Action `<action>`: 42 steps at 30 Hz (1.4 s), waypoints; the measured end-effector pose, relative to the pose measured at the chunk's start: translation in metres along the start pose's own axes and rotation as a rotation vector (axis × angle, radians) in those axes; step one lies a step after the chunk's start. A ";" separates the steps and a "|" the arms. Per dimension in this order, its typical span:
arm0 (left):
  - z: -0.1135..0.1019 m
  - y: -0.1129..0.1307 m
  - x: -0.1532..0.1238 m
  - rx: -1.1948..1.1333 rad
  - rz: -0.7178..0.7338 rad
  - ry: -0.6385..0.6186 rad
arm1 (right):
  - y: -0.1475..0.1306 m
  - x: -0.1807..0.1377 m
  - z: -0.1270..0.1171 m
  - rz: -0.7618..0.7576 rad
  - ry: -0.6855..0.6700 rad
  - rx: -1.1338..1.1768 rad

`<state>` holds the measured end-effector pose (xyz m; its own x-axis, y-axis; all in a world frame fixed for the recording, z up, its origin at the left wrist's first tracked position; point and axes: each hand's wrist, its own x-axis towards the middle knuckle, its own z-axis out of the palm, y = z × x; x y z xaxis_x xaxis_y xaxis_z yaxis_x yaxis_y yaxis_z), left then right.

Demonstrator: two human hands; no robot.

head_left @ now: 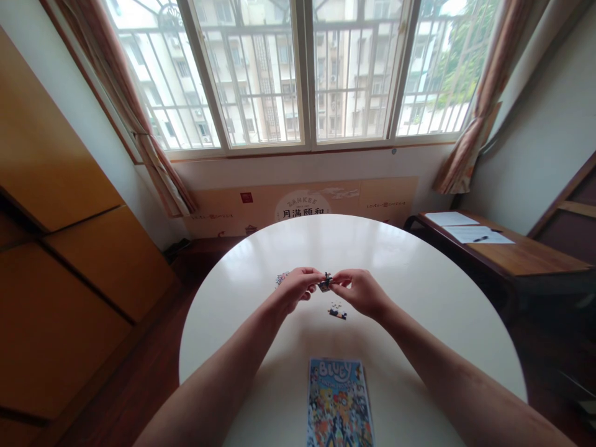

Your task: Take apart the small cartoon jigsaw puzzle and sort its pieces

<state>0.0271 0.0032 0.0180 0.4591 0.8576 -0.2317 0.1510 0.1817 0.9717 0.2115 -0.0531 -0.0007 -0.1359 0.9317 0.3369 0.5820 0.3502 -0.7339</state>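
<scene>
Bluey booklet (339, 403) nearest — round white table (419, 273), barred window (302, 74) beyond.

We see a glossy white table (419, 298). At six o'clock, the booklet (339, 403) is sky-blue with a multicoloured cartoon print. At centre, the small piece (325, 282) looks dark navy; loose bits (337, 312) at its five o'clock show navy and orange. The ten o'clock curtain (139, 124) is dusty pink.

The person's two forearms (223, 379) are bare along all the length that shows, uncovered down to the wrists. The left hand (294, 289) and the right hand (362, 293) are bare as well, and the fingers (309, 274) are plain; their nails are too small to make out.
</scene>
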 end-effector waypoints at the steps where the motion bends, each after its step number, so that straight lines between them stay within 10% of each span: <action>1: 0.001 0.000 0.000 -0.002 -0.006 0.006 | 0.000 0.000 0.000 -0.004 0.010 -0.025; 30: -0.001 0.004 0.001 0.033 0.116 0.272 | -0.005 -0.003 0.005 0.022 0.135 -0.005; 42: -0.048 0.008 0.000 1.055 0.016 0.293 | 0.014 0.005 0.010 0.161 0.076 0.252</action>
<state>-0.0138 0.0278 0.0280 0.2624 0.9629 -0.0637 0.8850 -0.2138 0.4135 0.2106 -0.0423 -0.0150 0.0077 0.9706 0.2405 0.3723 0.2204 -0.9016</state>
